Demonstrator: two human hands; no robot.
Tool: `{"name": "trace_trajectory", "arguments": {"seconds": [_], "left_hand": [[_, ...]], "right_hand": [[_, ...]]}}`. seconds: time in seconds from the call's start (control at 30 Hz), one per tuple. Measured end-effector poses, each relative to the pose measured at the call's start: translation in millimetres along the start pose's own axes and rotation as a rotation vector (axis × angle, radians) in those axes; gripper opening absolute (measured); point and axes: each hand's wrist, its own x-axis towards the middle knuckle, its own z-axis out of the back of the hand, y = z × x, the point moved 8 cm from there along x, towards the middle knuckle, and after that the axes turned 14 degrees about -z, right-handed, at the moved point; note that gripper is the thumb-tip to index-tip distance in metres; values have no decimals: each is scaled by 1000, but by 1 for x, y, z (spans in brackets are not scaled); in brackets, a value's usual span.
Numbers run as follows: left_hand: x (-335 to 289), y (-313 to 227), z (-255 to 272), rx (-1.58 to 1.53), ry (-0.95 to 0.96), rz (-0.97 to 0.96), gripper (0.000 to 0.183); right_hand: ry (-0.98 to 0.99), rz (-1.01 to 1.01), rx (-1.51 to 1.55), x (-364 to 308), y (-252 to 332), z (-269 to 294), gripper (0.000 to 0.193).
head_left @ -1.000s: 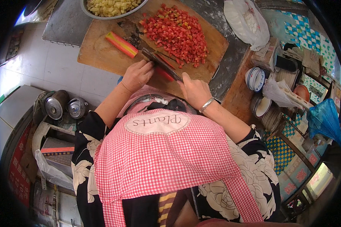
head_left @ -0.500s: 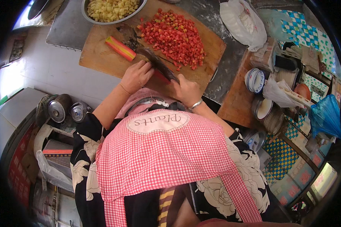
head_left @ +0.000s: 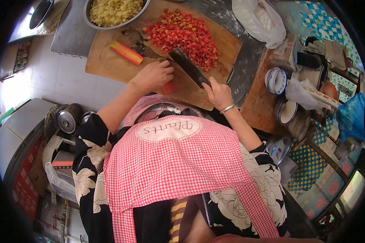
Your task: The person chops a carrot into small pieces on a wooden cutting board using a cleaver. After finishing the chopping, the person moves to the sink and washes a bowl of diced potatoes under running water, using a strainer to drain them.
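Wearing a checked apron (head_left: 170,166), with a bracelet (head_left: 227,108) around the right wrist. Holding both hands apart, with the right hand (head_left: 220,95) just past 3 o'clock from the left hand (head_left: 156,77). Clasping a knife (head_left: 188,67) by the handle in the right hand, with the dark blade angled between 10 and 11 o'clock and its tip just beside the left fingers. Bending those fingers down close together, near a red piece (head_left: 169,86) at 4 o'clock from the left hand; impossible to tell whether gripping anything.

Working over a wooden board (head_left: 99,61), with a red-and-yellow strip (head_left: 127,53) flat on it between 10 and 11 o'clock from the left hand, and red dice (head_left: 182,38) heaped at 1 o'clock.

Facing, farther off, a bowl (head_left: 117,27) of yellow dice (head_left: 114,12) toward 11 o'clock on the board, and a white bag (head_left: 260,20) on the desk (head_left: 247,57) between 2 and 3 o'clock from the heap. Passing outward, white bowls (head_left: 276,80) between 2 and 3 o'clock from the right hand, and a lidded pot (head_left: 67,120) at 8 o'clock from the left.
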Motion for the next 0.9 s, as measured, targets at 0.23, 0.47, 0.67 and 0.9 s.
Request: {"name": "trace_trajectory", "arguments": {"seconds": [0.23, 0.47, 0.67, 0.9], "left_hand": [[-38, 1, 42, 56, -541, 97, 31], [-42, 3, 3, -210, -703, 659, 53], [-25, -9, -7, -236, -511, 490, 57], [-14, -16, 6, -78, -559, 423, 42]], "right_hand": [[-27, -23, 2, 3, 1, 4, 25], [-30, 77, -25, 22, 25, 7, 26], [-36, 96, -66, 18, 32, 6, 25], [-91, 33, -35, 1, 42, 5, 17]]}}
